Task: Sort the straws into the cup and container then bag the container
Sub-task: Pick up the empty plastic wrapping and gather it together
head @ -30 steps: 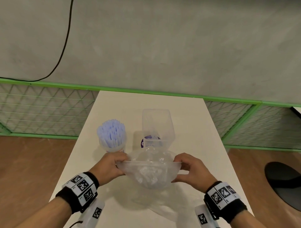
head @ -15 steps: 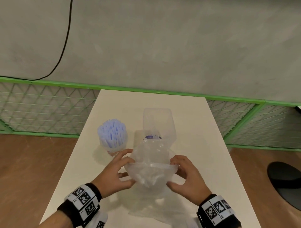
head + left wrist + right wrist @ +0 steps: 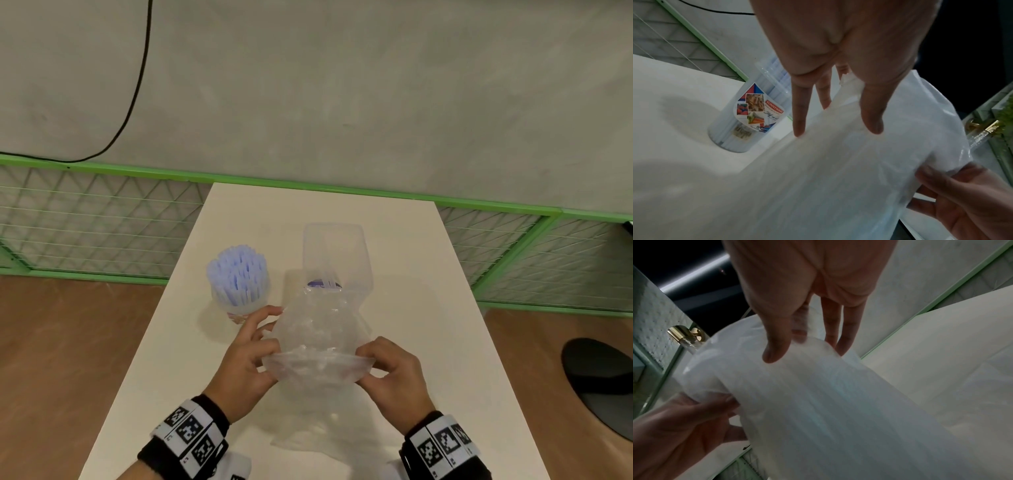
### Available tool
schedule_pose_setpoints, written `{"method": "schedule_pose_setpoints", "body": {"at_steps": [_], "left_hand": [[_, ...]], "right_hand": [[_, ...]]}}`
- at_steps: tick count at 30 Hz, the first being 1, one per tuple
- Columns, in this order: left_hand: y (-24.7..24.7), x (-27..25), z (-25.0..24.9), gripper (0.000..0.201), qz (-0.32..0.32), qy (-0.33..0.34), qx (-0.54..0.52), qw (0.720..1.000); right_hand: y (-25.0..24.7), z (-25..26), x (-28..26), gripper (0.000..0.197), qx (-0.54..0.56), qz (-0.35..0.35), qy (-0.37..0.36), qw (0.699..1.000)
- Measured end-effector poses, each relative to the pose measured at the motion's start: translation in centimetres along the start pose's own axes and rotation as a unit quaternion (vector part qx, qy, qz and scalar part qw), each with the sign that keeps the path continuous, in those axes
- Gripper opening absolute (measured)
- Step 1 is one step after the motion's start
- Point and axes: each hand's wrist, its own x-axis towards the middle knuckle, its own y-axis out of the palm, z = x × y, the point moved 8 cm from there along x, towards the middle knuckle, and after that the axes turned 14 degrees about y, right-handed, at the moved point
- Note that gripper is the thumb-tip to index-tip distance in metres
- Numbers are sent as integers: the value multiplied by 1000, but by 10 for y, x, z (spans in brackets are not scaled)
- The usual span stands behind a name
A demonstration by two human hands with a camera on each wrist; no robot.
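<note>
You are gripping a clear bag (image 3: 318, 339) with your left hand (image 3: 245, 368) and right hand (image 3: 390, 373) over a white table (image 3: 411, 274), the container (image 3: 334, 257) and cup (image 3: 238, 279) standing beyond, grey wall (image 3: 342, 85) behind.

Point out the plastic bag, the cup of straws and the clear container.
plastic bag (image 3: 317, 337), head view, crinkled middle between both hands.
cup of straws (image 3: 237, 274), head view, straw tops.
clear container (image 3: 334, 250), head view, near wall below its rim.
</note>
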Motion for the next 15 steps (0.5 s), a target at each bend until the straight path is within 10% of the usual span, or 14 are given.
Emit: {"method": "schedule_pose_setpoints", "body": {"at_steps": [7, 15], "left_hand": [[5, -9, -1, 31, 7, 78, 98, 992], [16, -30, 2, 21, 96, 12, 75, 992]], "right_hand": [[10, -5, -10, 46, 19, -11, -10, 1000], [18, 4, -21, 16, -73, 78, -10, 994]]}}
